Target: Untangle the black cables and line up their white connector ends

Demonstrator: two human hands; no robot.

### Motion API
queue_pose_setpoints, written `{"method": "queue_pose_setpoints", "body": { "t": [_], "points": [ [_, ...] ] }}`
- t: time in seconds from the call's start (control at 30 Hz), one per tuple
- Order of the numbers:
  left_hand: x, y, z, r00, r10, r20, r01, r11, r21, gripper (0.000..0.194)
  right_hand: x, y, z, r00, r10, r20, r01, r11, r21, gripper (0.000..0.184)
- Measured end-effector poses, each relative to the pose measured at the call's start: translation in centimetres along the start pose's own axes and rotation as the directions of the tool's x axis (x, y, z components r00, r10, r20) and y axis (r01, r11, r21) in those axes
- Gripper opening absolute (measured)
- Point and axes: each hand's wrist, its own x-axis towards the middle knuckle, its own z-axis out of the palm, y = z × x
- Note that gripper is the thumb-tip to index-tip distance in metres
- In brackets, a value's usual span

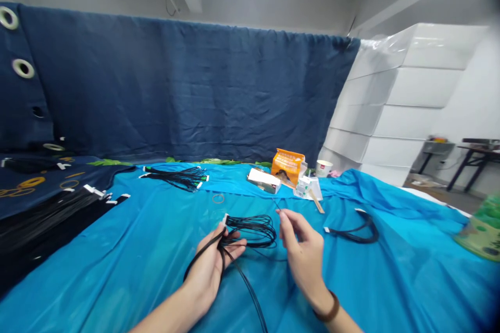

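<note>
My left hand (213, 260) is closed around a bundle of thin black cables (253, 230). The bundle is looped, with its loops pointing right. A white connector (225, 219) sticks up above my left fingers, and loose cable ends hang down past my wrist. Just right of the loops, my right hand (302, 244) pinches a thin dark wire (276, 203) between thumb and index finger. Whether that wire belongs to the bundle I cannot tell. A brown band circles my right wrist. Farther right lies a curved black cable (369, 234) with white connectors.
A blue cloth (156, 250) covers the table. Behind lie another cable bundle (177, 177), a small box (264, 180), an orange packet (288, 166) and a paper cup (323, 168). Many black cables (50, 218) lie at left. A rubber band (218, 199) rests ahead.
</note>
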Motion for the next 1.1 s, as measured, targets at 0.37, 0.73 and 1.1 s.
{"method": "queue_pose_setpoints", "body": {
  "t": [0.37,0.73,1.1],
  "points": [
    [0.1,-0.5,-0.3,0.998,-0.053,0.023,0.053,0.999,0.000,0.013,-1.1,0.1,0.2,0.752,-0.603,0.267,0.651,0.743,-0.153,0.017],
    [0.3,0.9,0.0,0.996,0.085,-0.013,-0.085,0.995,-0.050,0.009,-0.3,-0.2,-0.6,0.893,-0.448,0.043,0.449,0.876,-0.175,0.014],
    [0.3,1.1,-0.2,0.987,0.161,0.001,-0.160,0.982,-0.104,0.006,2.0,1.0,-0.6,0.752,0.652,0.098,-0.570,0.568,0.593,0.038]
  ]
}}
